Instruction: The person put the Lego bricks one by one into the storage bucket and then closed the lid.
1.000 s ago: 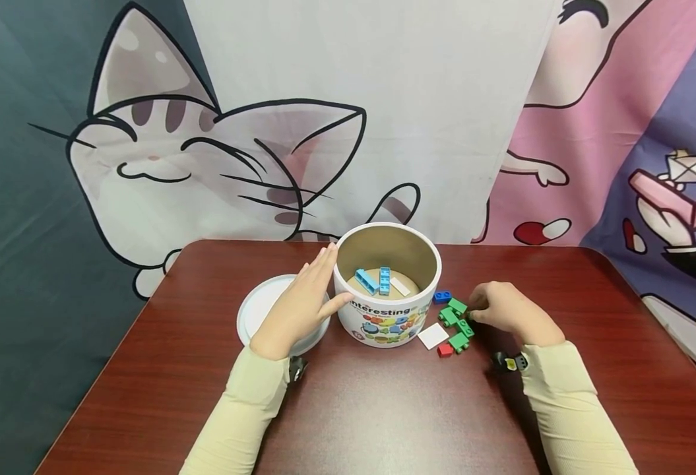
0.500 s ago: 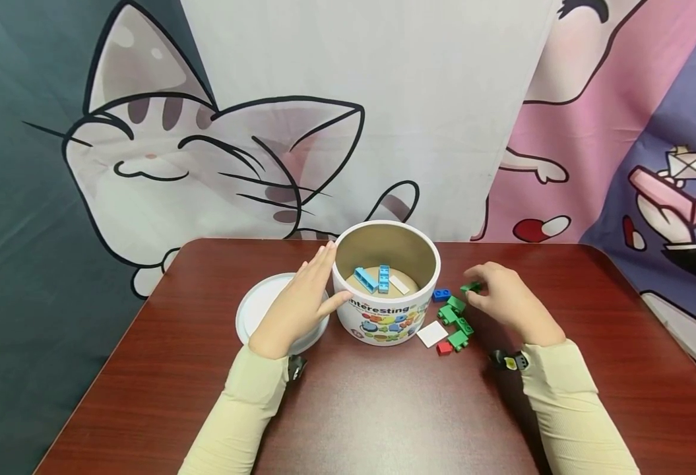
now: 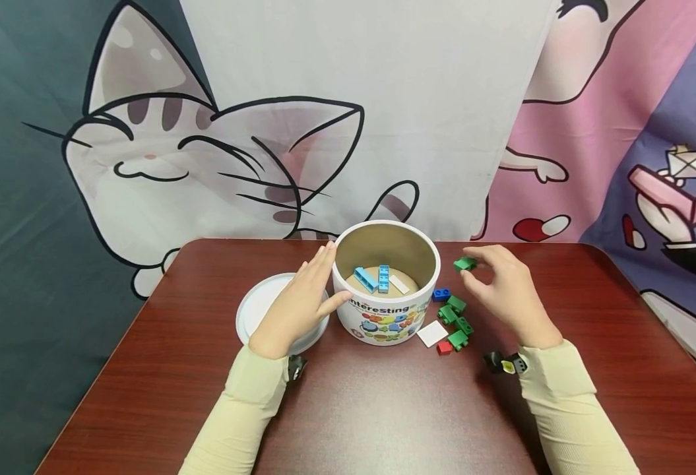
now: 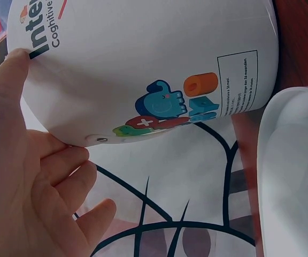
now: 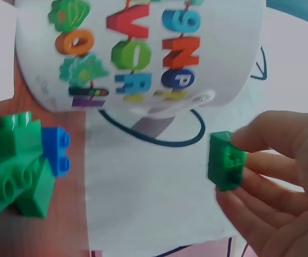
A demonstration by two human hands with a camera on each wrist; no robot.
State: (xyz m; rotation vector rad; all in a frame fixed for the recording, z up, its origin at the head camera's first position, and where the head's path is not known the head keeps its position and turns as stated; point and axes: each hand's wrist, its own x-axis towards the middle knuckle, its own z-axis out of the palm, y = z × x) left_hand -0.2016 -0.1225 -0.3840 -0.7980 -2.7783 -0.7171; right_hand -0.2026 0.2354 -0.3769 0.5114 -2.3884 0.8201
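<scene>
My left hand (image 3: 294, 307) lies with straight fingers against the left side of a round white bucket (image 3: 377, 326); the left wrist view shows its thumb and fingers touching the bucket wall (image 4: 143, 64). Between the thumb and fingers of my right hand (image 3: 505, 287) is a green toy brick (image 3: 464, 264), raised off the table to the right of the bucket. The right wrist view shows that green brick (image 5: 224, 161) with its hollow underside partly visible. Inside the uncovered bucket lie two light-blue bricks (image 3: 384, 278) and a white piece (image 3: 399, 284).
Right of the bucket lie several green bricks (image 3: 457, 340), a blue brick (image 3: 441, 295), a red brick (image 3: 444, 348) and a white square card (image 3: 433, 334). A white lid (image 3: 253, 310) rests on the table (image 3: 348, 409), partly under the left hand. Printed cloth hangs behind.
My right hand has picked up a green brick beside the pile and lifted it up, slightly towards the bucket. The left hand stays at the bucket's side.
</scene>
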